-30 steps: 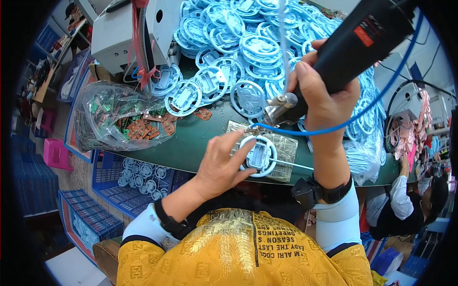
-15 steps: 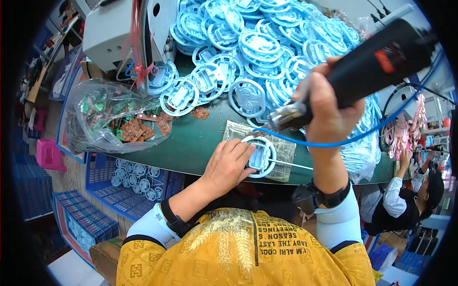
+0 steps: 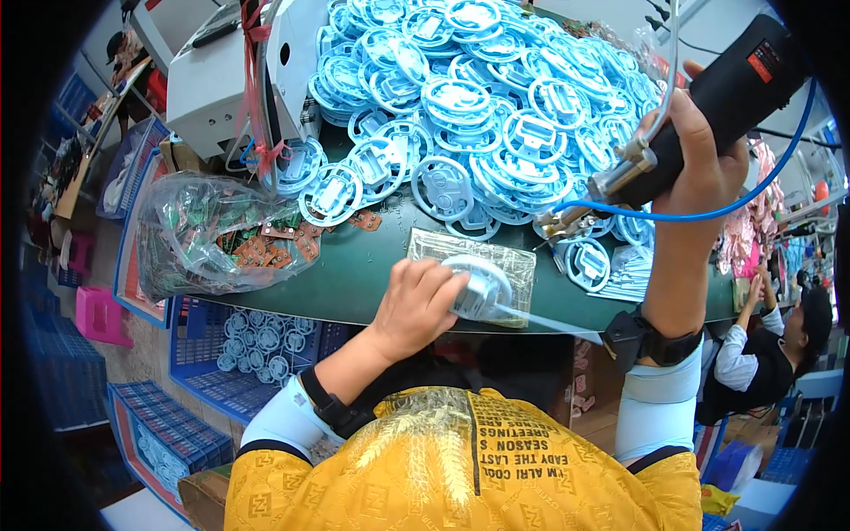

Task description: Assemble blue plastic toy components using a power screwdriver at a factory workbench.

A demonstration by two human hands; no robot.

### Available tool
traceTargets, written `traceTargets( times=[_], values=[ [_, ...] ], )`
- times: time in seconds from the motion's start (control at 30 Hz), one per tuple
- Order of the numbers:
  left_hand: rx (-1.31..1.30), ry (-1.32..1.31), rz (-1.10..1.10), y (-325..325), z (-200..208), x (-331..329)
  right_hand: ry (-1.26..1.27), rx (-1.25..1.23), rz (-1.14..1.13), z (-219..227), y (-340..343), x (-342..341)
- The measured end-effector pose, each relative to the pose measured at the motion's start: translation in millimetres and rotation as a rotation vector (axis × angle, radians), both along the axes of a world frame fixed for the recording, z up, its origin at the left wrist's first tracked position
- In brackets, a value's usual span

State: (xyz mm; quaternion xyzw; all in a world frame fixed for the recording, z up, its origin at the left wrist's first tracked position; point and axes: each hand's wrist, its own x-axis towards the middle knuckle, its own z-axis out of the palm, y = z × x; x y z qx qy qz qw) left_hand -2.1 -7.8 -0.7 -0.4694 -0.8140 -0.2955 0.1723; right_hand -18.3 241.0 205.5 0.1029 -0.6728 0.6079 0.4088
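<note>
My left hand point(image 3: 414, 303) pinches the rim of a light-blue round plastic part point(image 3: 482, 285), a ring with a boxy middle and a thin pale rod pointing right. The part is smeared by motion. It is over a tape-covered pad point(image 3: 519, 260) at the table's near edge; whether they touch I cannot tell. My right hand point(image 3: 704, 164) is wrapped round a black power screwdriver point(image 3: 742, 81) with a blue hose and a metal nose. That nose points down and left, apart from the held part, above loose blue parts.
A large pile of light-blue ring parts point(image 3: 531, 133) covers the table's back. Left of it are a clear bag point(image 3: 177, 248) of small circuit boards and a grey machine point(image 3: 226, 75). A blue crate point(image 3: 208, 354) holds more parts below. Another person point(image 3: 770, 354) works at right.
My right hand has lifted the screwdriver up and right, off the round part. My left hand has kept hold of the part, which is now blurred and tilted.
</note>
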Motion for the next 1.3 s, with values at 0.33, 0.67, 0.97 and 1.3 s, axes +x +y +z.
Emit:
traceTargets(
  times=[0.33,0.67,0.97,1.3],
  values=[
    [0.238,0.158,-0.002,-10.6,-40.7,6.7,-0.073,0.017,-0.059,-25.3,17.6,-0.1],
    [-0.065,-0.143,0.043,-1.8,7.4,-2.2,-0.067,-0.066,0.077,-24.4,-9.7,-11.8],
    [-0.178,-0.436,-0.062,11.5,8.1,-28.1,-0.041,-0.145,0.212,-27.4,-25.6,-19.8],
    [-0.058,-0.426,0.048,17.3,3.7,-35.8,-0.037,-0.183,0.239,-30.6,-30.6,-25.9]
  ],
)
